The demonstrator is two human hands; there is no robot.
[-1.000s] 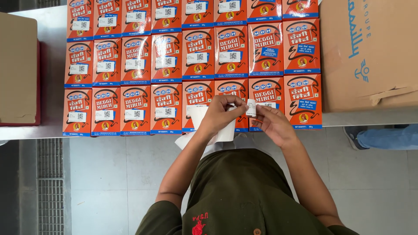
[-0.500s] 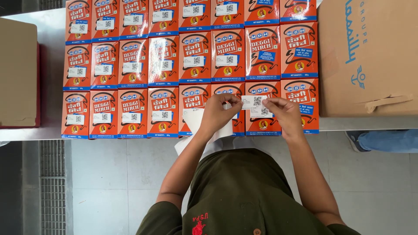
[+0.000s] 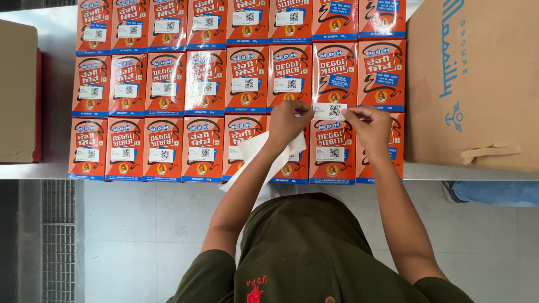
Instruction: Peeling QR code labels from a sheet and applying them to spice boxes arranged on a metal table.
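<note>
Rows of orange-red spice boxes (image 3: pixel 204 82) with blue bands lie flat on a grey table (image 3: pixel 56 39); most carry a small white code sticker. My left hand (image 3: pixel 287 120) and my right hand (image 3: pixel 368 124) together pinch a white sticker (image 3: pixel 329 110) by its two ends, stretched over the lower edge of a middle-row box (image 3: pixel 334 70). A white strip of backing paper (image 3: pixel 264 154) hangs from under my left hand toward the table's front edge. The front-row box (image 3: pixel 331 148) just below the sticker bears a sticker of its own.
A large brown cardboard carton (image 3: pixel 477 78) stands at the right of the table. Another brown carton (image 3: pixel 17 90) sits at the left on something red. A floor grate (image 3: pixel 59 241) lies lower left. Another person's blue trouser leg (image 3: pixel 494 193) shows at the right below the table.
Both hands have moved up from the front row to the middle row, carrying the sticker now held flat between them. The camera view has shifted slightly.
</note>
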